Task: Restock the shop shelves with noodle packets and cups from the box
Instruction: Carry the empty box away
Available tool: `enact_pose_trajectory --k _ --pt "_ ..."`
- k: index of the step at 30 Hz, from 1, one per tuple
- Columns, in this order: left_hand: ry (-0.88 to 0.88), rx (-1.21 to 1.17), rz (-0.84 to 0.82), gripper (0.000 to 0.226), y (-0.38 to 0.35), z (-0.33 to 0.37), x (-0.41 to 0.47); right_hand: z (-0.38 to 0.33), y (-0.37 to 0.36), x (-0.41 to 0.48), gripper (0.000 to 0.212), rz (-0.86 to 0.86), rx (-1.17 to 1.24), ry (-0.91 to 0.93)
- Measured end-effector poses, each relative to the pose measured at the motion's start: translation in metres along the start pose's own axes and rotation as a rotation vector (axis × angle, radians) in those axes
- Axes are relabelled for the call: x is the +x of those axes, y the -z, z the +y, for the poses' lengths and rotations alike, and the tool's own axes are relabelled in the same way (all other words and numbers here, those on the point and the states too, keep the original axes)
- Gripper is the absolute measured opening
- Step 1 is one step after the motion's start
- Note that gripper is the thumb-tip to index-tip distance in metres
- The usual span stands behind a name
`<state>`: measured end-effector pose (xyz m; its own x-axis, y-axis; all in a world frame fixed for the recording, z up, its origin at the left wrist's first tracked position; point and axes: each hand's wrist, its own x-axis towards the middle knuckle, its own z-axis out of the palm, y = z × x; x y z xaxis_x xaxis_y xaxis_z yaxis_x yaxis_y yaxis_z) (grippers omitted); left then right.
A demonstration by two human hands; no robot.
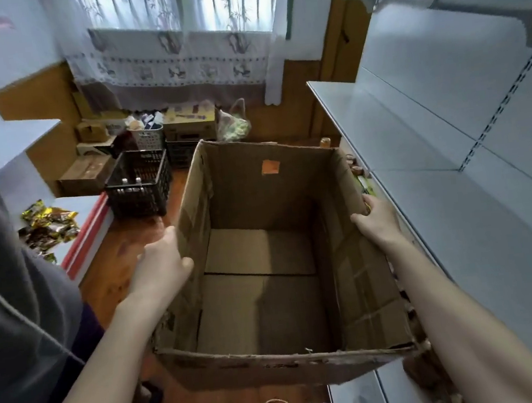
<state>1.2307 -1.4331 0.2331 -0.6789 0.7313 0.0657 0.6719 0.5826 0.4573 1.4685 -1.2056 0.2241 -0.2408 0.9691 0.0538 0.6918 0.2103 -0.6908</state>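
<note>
A large open cardboard box (264,260) is held up in front of me, and its inside shows only bare cardboard. My left hand (163,264) grips the box's left wall, thumb hooked over the rim. My right hand (376,219) grips the right wall the same way, thumb inside and fingers outside. Grey metal shop shelves (453,188) stand close on the right, and the boards I can see are bare. A few small packets (358,170) show on a lower shelf just beyond the box's right rim. No noodle packets or cups are visible in the box.
A black plastic crate (140,188) with bottles stands on the wooden floor ahead left. Boxes, a white basket (148,138) and a bag (233,122) pile up under the curtained window. Shiny gold snack packets (48,224) lie on a low shelf at left. A grey garment fills the left edge.
</note>
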Motion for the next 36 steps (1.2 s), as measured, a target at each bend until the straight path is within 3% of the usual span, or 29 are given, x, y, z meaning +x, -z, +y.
enact_pose_trajectory --k 11,22,36 --pt "0.074 0.041 -0.017 0.047 -0.067 0.037 0.25 -0.02 -0.082 0.258 0.041 -0.081 -0.061 0.007" --pt "0.123 0.024 0.032 0.037 -0.082 0.081 0.48 -0.091 -0.12 0.499 0.038 -0.087 -0.099 0.095" --pt "0.175 0.036 0.053 0.036 -0.104 0.086 0.82 -0.193 -0.242 0.814 0.037 -0.134 -0.024 0.131"
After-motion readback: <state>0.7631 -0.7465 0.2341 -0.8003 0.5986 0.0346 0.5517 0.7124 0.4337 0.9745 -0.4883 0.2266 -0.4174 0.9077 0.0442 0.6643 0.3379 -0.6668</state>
